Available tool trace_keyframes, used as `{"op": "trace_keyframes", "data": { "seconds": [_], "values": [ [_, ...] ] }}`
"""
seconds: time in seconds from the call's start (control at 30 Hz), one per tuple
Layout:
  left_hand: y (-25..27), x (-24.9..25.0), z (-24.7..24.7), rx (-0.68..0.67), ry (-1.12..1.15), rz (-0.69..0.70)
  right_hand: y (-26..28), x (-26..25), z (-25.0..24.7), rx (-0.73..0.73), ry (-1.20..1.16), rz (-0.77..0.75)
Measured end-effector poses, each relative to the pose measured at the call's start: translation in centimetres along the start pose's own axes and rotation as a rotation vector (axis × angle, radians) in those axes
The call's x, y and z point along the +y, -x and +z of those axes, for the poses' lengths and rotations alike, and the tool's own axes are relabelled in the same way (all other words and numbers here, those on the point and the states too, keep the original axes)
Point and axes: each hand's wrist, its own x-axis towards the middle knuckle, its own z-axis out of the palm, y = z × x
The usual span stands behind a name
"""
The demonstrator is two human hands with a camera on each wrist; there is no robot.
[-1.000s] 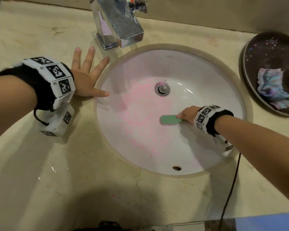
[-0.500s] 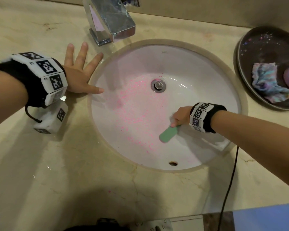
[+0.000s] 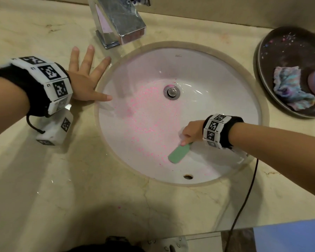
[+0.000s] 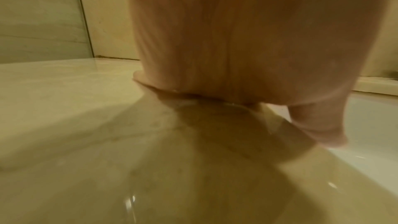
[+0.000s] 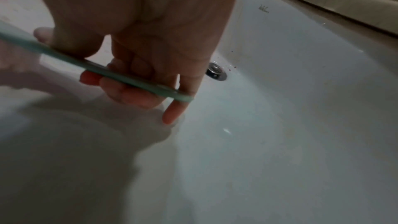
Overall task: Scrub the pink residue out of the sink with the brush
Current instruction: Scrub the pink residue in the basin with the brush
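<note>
Head view: one brush in right hand, one sink.

Left hand: flat, palm down on the counter at the sink's left rim, fingers straight and spread toward the back edge, thumb pointing out over the rim. Left forearm comes in from the left edge, wrist raised slightly.

Right hand: down inside the basin at its near-right side, fingers curled round the brush handle, thumb on the opposite side. Right forearm enters from the right, angled down over the rim.
</note>
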Motion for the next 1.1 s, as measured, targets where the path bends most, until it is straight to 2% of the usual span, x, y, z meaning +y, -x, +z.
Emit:
{"op": "trace_keyframes", "data": {
  "seconds": [0.13,0.33,0.5,0.7,0.77,0.93,1.1],
  "values": [
    [0.0,0.0,0.0,-0.003,0.012,0.002,0.2,1.4,0.5,-0.009,0.015,0.063],
    [0.0,0.0,0.0,-0.015,0.015,-0.004,0.5,-2.2,1.0,-0.067,-0.099,-0.057],
    [-0.2,-0.1,0.0,-0.022,0.006,-0.006,1.3,0.7,0.8,-0.074,0.006,0.076],
    [-0.2,-0.1,0.0,-0.014,0.021,-0.003,1.4,-0.6,1.2,-0.122,-0.004,0.021],
    [-0.2,-0.1,0.0,-0.015,0.021,0.000,1.8,0.0,1.1,-0.122,0.007,0.057],
    [-0.1,0.1,0.0,-0.005,0.021,0.003,3.1,3.3,0.9,0.007,-0.059,0.264],
    [-0.1,0.0,0.0,0.007,0.022,0.004,5.8,4.3,0.9,0.127,-0.214,0.354]
  ]
}}
